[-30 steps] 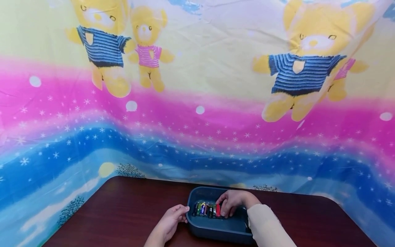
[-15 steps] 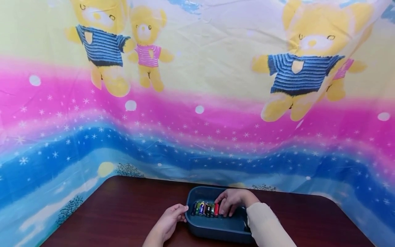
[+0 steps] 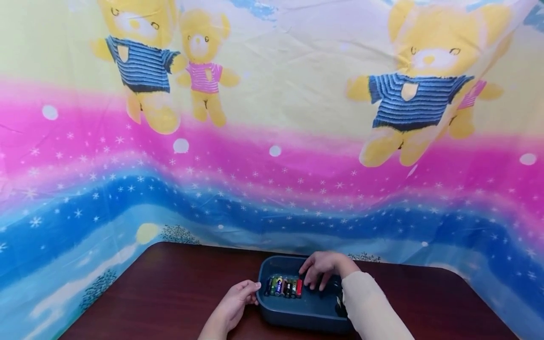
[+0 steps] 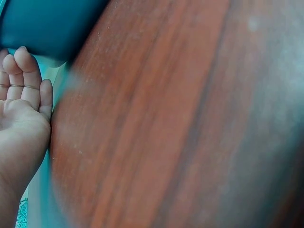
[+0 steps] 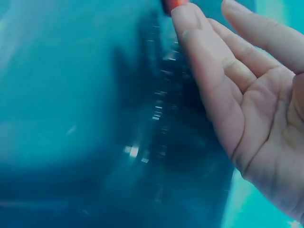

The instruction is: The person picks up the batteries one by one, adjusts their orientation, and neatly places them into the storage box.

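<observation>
A dark blue-grey plastic bin (image 3: 297,308) stands on the table. Inside, against its left end, several batteries (image 3: 278,287) lie side by side in a row, with a red battery (image 3: 299,288) at the right end. My left hand (image 3: 234,302) holds the bin's left rim, thumb at the top edge and fingers against the outer wall. Over the bin, just right of the row, hovers my right hand (image 3: 320,269), its fingers loosely bent and pointing down with nothing between them. In the right wrist view the red battery's end (image 5: 175,4) shows beyond the fingertips.
Dark items (image 3: 339,302) lie at the bin's right end, partly covered by the right sleeve (image 3: 374,302). The dark wooden table (image 3: 182,283) reaches back to a curtain (image 3: 272,179) printed with bears.
My right hand has come away from the red battery, rising back and slightly right. The battery row now shows more fully, while the left hand stays at the rim.
</observation>
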Demonstrator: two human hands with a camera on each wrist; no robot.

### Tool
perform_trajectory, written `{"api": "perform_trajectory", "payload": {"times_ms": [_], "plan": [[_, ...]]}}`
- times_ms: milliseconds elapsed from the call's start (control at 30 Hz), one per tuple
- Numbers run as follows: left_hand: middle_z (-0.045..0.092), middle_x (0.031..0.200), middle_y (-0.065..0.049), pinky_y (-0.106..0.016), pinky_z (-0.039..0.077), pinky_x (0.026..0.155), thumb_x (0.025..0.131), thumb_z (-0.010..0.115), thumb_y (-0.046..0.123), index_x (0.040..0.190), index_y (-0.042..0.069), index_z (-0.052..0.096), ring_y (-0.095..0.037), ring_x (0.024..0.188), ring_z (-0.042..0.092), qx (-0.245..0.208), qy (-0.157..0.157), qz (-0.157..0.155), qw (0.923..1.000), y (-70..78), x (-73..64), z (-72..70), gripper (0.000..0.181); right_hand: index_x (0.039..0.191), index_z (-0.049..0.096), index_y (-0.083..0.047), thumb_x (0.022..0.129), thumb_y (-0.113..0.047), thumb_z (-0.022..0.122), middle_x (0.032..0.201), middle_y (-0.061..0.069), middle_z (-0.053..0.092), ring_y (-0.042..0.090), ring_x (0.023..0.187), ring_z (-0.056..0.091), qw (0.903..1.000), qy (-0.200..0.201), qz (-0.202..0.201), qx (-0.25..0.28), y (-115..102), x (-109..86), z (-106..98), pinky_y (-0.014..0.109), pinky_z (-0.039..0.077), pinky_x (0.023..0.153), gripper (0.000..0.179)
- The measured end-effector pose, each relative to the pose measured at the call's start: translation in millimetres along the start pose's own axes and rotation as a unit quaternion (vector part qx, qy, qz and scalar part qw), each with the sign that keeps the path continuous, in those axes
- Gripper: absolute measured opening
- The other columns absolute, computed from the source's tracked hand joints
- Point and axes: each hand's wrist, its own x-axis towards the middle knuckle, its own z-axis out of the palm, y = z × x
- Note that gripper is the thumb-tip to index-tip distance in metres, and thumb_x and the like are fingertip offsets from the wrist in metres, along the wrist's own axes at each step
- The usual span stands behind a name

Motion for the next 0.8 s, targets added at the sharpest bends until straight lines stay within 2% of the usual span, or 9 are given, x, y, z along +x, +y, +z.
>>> {"api": "perform_trajectory", "payload": {"times_ms": [200,433,800], "plan": [[0.052,0.066,0.003,-0.031,0.042,0.072,0.091,0.058,0.025,0.076,0.014,0.054,-0.014,0.066,0.053,-0.003,0.002,-0.001,1.0,-0.6,1.4,-0.5,0.019,0.121,0.055,0.004,0.09,-0.005,0.057,0.095,0.012,0.066,0.028,0.084,0.064,0.9988,0.028,-0.025,-0.032,-15,-11.4,-5,0.042,0.053,0.065,0.032],[0.053,0.067,0.003,-0.03,0.042,0.073,0.09,0.059,0.027,0.077,0.013,0.055,-0.014,0.067,0.053,-0.001,-0.002,0.013,0.9999,2.9,3.2,0.7,0.019,0.117,0.058,0.003,0.089,-0.007,0.059,0.098,0.011,0.066,0.028,0.089,0.064,0.9969,0.047,-0.03,-0.056,-25,-16.2,-13,0.043,0.051,0.074,0.029],[0.052,0.066,0.003,-0.03,0.043,0.072,0.091,0.058,0.026,0.076,0.014,0.055,-0.013,0.066,0.054,-0.005,-0.001,0.002,1.0,0.4,0.7,-0.2,0.02,0.115,0.059,0.002,0.089,-0.012,0.061,0.097,0.007,0.066,0.027,0.087,0.063,0.9943,0.064,-0.036,-0.077,-26,-31.3,-15,0.041,0.05,0.075,0.029]]}}
